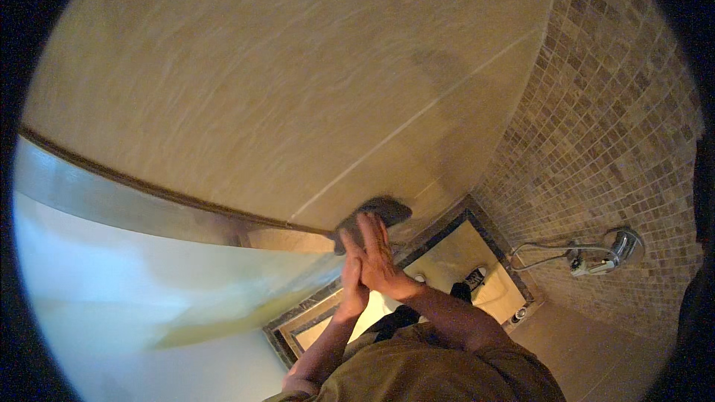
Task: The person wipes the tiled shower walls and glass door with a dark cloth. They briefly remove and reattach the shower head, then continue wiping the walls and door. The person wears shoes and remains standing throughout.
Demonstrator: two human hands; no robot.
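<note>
Before my chest, my left hand (352, 276) and my right hand (381, 265) are pressed close together, with fingers pointing at the beige wall (313, 95). A dark patch (391, 209) lies on the wall just beyond the fingertips. I cannot tell whether it is a shadow or a dark cloth or pad under the fingers. Left of the hands, a dark edge strip (167, 190) of the wall ends close to the fingers. My palms are mostly hidden, so anything between them does not show.
On the right, a small-tile mosaic wall (603, 95) carries a chrome shower mixer (624, 248) with a looped hose (536, 245). Below lie the dark-bordered floor (441, 248), a round drain (519, 314) and my shoe (475, 278). A bright, pale panel (123, 273) fills the left.
</note>
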